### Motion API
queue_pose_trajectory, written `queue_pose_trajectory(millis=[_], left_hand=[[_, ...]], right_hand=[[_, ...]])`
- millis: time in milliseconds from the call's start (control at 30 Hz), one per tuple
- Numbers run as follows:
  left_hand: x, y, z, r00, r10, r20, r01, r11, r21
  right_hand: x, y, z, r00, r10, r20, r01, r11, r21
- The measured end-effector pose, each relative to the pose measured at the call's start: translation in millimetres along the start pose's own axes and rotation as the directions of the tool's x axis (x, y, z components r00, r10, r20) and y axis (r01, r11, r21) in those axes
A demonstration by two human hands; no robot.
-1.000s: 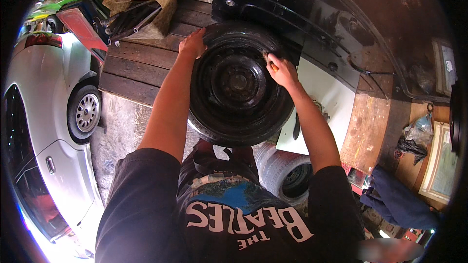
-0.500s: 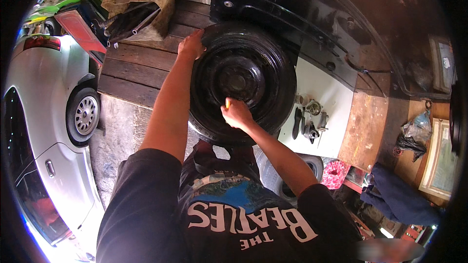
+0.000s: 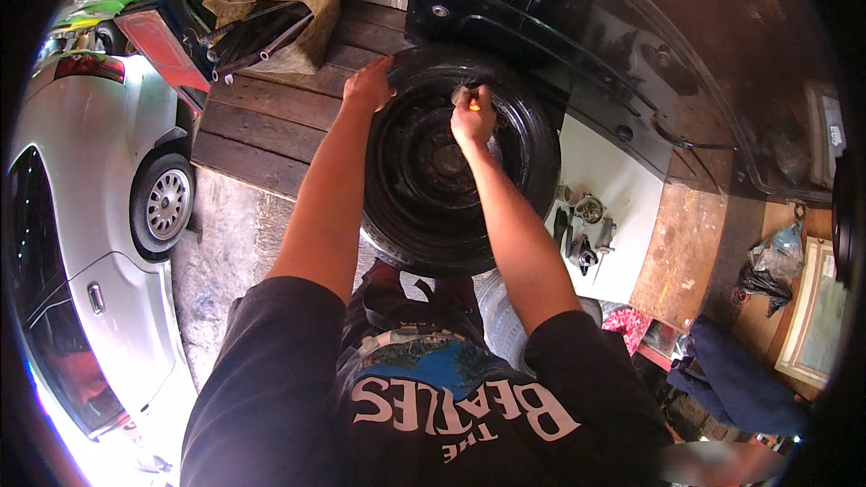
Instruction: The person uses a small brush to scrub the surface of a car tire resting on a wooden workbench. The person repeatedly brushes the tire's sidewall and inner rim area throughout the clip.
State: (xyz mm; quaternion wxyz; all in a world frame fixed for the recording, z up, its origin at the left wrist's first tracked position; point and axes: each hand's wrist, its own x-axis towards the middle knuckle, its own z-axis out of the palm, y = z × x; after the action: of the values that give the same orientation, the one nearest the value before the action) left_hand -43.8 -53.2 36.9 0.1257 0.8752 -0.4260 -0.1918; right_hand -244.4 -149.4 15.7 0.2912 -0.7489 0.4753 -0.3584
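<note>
A black wheel (image 3: 424, 216), its dark rim glossy within the tyre, lies face up in front of me at the edge of a wooden plank table. At the far left of the tyre, my left hand (image 3: 368, 87) grips the edge with its fingers bent over it. My right hand (image 3: 474, 122) is closed round a small brush (image 3: 462, 97) with an orange handle. Its bristles are at the far part of the rim; whether they touch the metal I cannot tell. My fist hides most of the handle.
A cut-open, stained plastic container (image 3: 316, 32) with dark rods stands on the planks (image 3: 262, 126). Right of the wheel, metal parts (image 3: 586, 252) lie on a white panel (image 3: 622, 189). A black car panel (image 3: 487, 4) rises behind. A silver car (image 3: 117, 207) stands at left.
My right hand has moved with the brush from the near part of the rim to its far part. My left hand stays on the tyre. The whole view has shifted slightly.
</note>
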Motion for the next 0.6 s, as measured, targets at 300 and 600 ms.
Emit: queue_pose_trajectory(millis=[300,600], left_hand=[[-4.9,-4.7,-2.7,0.999,-0.010,0.031,0.010,1.000,0.000],[-1.0,4.4,-5.6,0.995,-0.049,0.082,0.051,0.998,-0.023]], right_hand=[[-130.4,-55.1,0.5,0.829,-0.160,0.536,0.054,0.976,0.209],[-59.8,13.9,-146.2,0.389,0.180,0.904,0.371,0.867,-0.332]])
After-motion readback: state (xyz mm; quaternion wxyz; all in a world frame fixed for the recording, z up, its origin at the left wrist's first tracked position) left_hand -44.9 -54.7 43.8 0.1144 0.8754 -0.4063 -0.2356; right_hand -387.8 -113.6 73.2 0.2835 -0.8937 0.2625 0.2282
